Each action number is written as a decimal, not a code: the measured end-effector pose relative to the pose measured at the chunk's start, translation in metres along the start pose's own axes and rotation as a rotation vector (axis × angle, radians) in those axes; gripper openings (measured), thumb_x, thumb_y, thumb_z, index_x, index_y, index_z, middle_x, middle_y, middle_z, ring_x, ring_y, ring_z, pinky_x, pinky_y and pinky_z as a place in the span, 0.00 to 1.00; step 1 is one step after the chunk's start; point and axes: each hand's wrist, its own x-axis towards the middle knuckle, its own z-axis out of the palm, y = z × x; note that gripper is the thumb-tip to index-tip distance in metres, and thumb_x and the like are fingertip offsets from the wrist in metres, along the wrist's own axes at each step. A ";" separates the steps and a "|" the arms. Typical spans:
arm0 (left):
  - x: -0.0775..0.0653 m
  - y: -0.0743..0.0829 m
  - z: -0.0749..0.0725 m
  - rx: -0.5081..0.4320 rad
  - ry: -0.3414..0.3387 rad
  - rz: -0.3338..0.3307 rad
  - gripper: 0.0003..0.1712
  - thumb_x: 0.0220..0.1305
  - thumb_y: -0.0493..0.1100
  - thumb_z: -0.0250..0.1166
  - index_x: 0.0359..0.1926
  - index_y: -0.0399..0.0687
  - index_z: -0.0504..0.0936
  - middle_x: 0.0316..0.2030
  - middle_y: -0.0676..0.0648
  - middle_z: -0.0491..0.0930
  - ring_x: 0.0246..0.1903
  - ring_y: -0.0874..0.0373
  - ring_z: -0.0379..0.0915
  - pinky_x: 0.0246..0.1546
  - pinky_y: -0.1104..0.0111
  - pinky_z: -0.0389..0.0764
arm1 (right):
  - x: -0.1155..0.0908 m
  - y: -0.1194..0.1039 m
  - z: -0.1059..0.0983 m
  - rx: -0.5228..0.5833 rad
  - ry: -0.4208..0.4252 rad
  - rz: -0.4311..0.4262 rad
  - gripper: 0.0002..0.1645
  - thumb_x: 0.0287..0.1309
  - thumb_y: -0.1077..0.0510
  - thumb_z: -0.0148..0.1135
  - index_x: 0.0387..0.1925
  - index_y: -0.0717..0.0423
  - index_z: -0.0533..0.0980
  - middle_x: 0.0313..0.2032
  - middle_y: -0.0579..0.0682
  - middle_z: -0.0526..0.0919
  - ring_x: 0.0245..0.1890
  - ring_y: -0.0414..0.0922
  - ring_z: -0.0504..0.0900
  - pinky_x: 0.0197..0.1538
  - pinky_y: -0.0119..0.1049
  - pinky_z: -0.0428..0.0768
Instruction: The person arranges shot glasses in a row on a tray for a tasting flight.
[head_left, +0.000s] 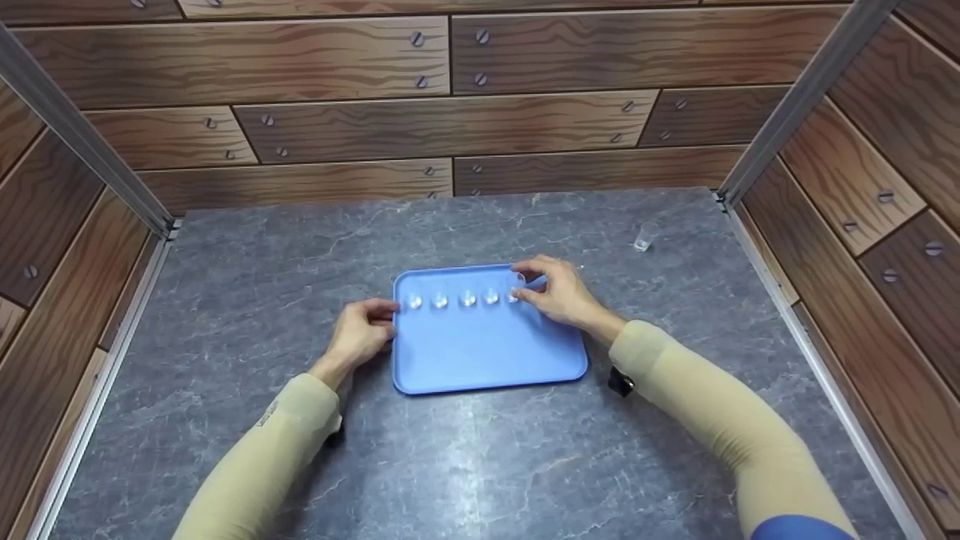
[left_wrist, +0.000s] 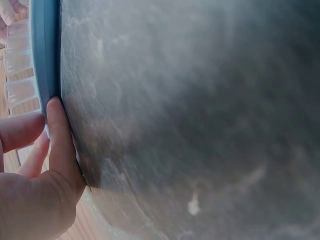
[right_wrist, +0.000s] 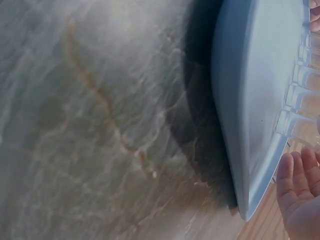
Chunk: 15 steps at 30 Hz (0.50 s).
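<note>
A blue rectangular tray [head_left: 487,352] lies on the table with several small clear plastic cups [head_left: 468,299] standing in a row along its far part. My left hand [head_left: 361,330] is at the tray's left edge; in the left wrist view its thumb [left_wrist: 60,135] lies against the outer wall and a finger reaches over the rim, pinching it. At the right end of the row, my right hand [head_left: 555,291] holds another clear cup [head_left: 514,288] between thumb and fingers. The right wrist view shows only part of that hand, beside the cups.
One more clear cup [head_left: 643,240] stands apart on the grey marbled table [head_left: 465,465], toward the back right. Wood-patterned panels [head_left: 345,64] with metal corner posts [head_left: 802,97] enclose the back and both sides.
</note>
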 end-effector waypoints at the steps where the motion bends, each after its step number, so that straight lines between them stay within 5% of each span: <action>1: 0.000 0.000 0.000 -0.003 -0.001 -0.002 0.29 0.62 0.25 0.62 0.63 0.38 0.89 0.53 0.35 0.89 0.45 0.55 0.87 0.37 0.71 0.92 | 0.000 0.000 -0.001 -0.002 -0.002 0.002 0.25 0.68 0.59 0.79 0.64 0.60 0.86 0.53 0.62 0.90 0.59 0.60 0.89 0.60 0.54 0.94; 15: 0.000 -0.001 -0.001 -0.032 -0.014 -0.012 0.29 0.62 0.25 0.62 0.64 0.37 0.89 0.53 0.35 0.88 0.46 0.55 0.87 0.38 0.70 0.92 | -0.008 0.023 -0.049 0.012 0.093 -0.021 0.28 0.61 0.67 0.81 0.63 0.66 0.86 0.54 0.68 0.91 0.56 0.65 0.90 0.57 0.60 0.94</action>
